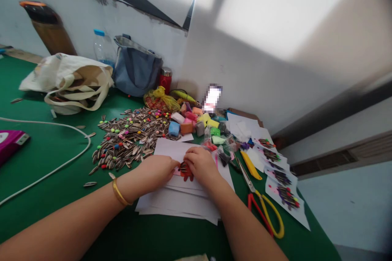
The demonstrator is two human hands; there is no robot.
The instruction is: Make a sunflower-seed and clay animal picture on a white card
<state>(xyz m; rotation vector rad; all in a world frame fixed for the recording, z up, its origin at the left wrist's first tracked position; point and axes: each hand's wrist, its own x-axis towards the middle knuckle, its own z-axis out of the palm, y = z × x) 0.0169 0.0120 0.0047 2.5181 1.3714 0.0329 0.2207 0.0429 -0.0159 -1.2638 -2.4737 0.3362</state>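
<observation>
Right now both hands are meeting over a small red-brown figure (186,175), which is lying on the top sheet of a paper stack (179,204) on the green table (61,189). The left hand (163,170), wearing a gold bangle (119,194) at its wrist, is bunching thumb and fingers together at the figure's left edge; whether they are pinching anything I cannot tell. The right hand (202,166) is curving over the figure's right side, fingers bent and close together, and their tips are hiding too much to show a grip. Dark striped seeds are showing on the figure between the hands. Beyond the left hand, a heap of seeds (134,130) is spreading out, with brightly coloured pieces mingling in it. Clay blocks (186,128) in many colours are sitting beyond the paper. To the right of the right hand, scissors (256,195) are lying with their red and yellow handles towards the person, and a yellow tool (251,165) is resting just beside the blades. Farther right, overlapping cards (294,216) are bearing seed-covered figures.
</observation>
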